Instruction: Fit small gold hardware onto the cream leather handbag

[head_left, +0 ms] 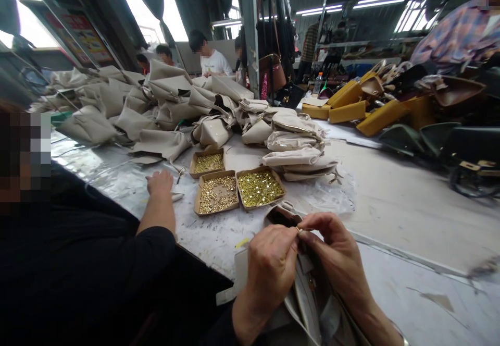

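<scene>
A beige handbag (300, 296) lies at the table's near edge, its top turned up beneath my hands. My left hand (270, 262) is closed, thumb and fingers pinched at the bag's upper edge. Facing it, my right hand (339, 249) pinches at the same spot, fingertips almost touching the left ones. A small gold-coloured metal piece (299, 229) shows between the fingertips; its exact kind is too small to tell. Just beyond the bag stand cardboard trays: one with gold rivet-like pieces (216, 211), one with flatter shiny pieces (262, 205), and a smaller one (207, 174) behind.
At the left, a co-worker's hand (160, 183) rests on the table near a small pointed tool (179, 174). Beige bag pieces (167, 101) are heaped behind, with stacked beige bags (299, 137) beside them. Mustard bags (347, 111) and dark bags (464, 148) lie at right.
</scene>
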A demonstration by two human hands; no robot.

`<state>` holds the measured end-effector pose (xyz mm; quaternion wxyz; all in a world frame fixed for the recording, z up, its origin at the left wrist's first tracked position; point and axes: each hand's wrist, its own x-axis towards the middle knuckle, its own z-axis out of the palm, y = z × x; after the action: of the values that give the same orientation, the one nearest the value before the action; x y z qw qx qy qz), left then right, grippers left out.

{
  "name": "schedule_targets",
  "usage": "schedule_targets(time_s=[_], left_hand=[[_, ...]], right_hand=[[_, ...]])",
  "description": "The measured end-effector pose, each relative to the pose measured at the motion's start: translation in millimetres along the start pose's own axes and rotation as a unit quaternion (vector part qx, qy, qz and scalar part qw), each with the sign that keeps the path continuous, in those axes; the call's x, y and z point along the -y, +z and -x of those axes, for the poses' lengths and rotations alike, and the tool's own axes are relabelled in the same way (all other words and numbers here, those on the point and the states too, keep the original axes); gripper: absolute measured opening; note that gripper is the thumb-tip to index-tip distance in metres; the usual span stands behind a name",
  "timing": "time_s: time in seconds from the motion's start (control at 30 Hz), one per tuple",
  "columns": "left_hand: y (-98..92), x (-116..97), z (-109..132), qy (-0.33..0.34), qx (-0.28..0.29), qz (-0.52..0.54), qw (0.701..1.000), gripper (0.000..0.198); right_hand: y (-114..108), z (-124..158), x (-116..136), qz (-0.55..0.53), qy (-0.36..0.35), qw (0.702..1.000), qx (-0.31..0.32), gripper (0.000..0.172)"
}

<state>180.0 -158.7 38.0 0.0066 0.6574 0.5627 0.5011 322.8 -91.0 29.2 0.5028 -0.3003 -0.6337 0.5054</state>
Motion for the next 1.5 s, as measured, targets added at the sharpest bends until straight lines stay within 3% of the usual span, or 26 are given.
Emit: schedule_targets(time_s=[0.1,0.23,0.33,0.47,0.53,0.6,0.7,0.77,0.9,1.07,1.2,1.37,1.5], left_hand=[[-3.5,0.6,-1.6,-0.012,0.017,0.044,0.999,0.02],[-8.0,-0.3,-0.2,-0.031,0.029,0.083,0.996,0.017],[-13.2,0.9,2.5,-0.049,-0.025,0.112,0.992,0.018],[-25.9,11.2,-5.4,-0.108,-0.116,0.069,0.985,0.029],[-31.0,19.1,-16.7,-0.113,-0.086,0.039,0.989,0.038],[-31.8,26.9,-29.8,-0.12,-0.011,0.031,0.992,0.046],[-24.4,37.2,-45.3,-0.153,0.101,0.058,0.981,0.056],[-17.0,43.3,-50.7,-0.162,0.134,0.073,0.975,0.059],[-8.2,52.4,-52.6,-0.115,0.136,0.054,0.983,0.052],[-11.7,53.6,-50.4,0.011,0.134,-0.042,0.99,0.035],[-15.8,52.4,-52.6,0.101,0.15,-0.103,0.978,0.023],[-19.4,47.7,-65.9,0.119,0.196,-0.074,0.971,0.023],[-19.8,42.7,-75.3,0.081,0.236,-0.016,0.968,0.021]], right_hand=[[-1.2,-0.4,0.8,0.042,-0.021,0.999,-0.003,0.011],[-1.9,-2.1,4.9,0.132,-0.122,0.983,0.042,0.008],[-0.9,-1.4,7.3,0.148,-0.151,0.976,0.06,0.013],[-0.6,0.6,5.5,0.163,-0.129,0.975,0.077,0.017],[-1.2,0.2,2.4,0.157,-0.116,0.977,0.087,0.016],[-1.9,-1.6,-1.4,0.141,-0.102,0.98,0.101,0.014],[-3.5,-6.0,-6.0,0.125,-0.067,0.984,0.107,0.009],[-5.3,-8.9,-7.6,0.122,-0.042,0.987,0.093,0.006],[-10.7,-12.7,-9.1,0.105,-0.018,0.993,0.054,0.012],[-18.2,-15.0,-14.6,0.069,-0.026,0.996,0.04,0.014],[-21.6,-17.6,-16.6,0.039,-0.026,0.999,0.012,0.018],[-22.5,-19.6,-17.5,-0.023,0.0,1.0,0.009,0.022],[-21.5,-19.7,-23.1,-0.081,0.011,0.997,0.004,0.028]])
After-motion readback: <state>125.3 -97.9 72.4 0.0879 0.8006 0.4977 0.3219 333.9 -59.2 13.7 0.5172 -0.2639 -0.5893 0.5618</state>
